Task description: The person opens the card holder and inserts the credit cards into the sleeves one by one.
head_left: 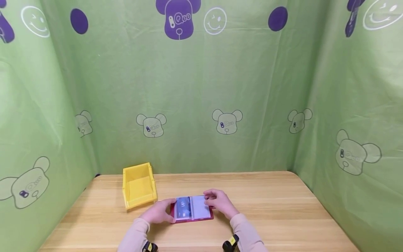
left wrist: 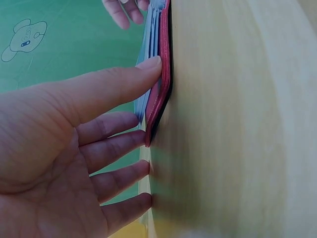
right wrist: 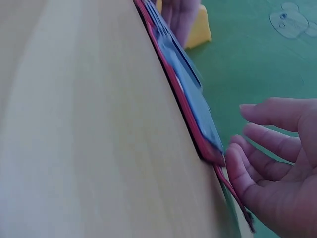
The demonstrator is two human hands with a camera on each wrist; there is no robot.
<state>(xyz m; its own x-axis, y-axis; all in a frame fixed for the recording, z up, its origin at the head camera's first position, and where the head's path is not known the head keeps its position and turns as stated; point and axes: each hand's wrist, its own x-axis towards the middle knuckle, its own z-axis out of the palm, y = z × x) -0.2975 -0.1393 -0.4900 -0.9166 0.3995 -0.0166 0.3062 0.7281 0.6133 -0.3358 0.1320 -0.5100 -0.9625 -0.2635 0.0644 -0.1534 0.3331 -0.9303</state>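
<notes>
A red card holder lies spread open on the table, with clear sleeves inside. A blue bank card shows in its left sleeve. My left hand is at the holder's left side: its thumb rests on the near edge, and the fairly straight fingers reach along the left edge. On the right side, my right hand hovers close by with loosely bent fingers and nothing between them. In the right wrist view a thin red strap runs from the holder's corner past this hand.
A yellow bin stands at the back left of the wooden table, beside my left hand. Green curtains printed with bears enclose the table on the back and both sides. Black wrist cameras sit on both sleeves.
</notes>
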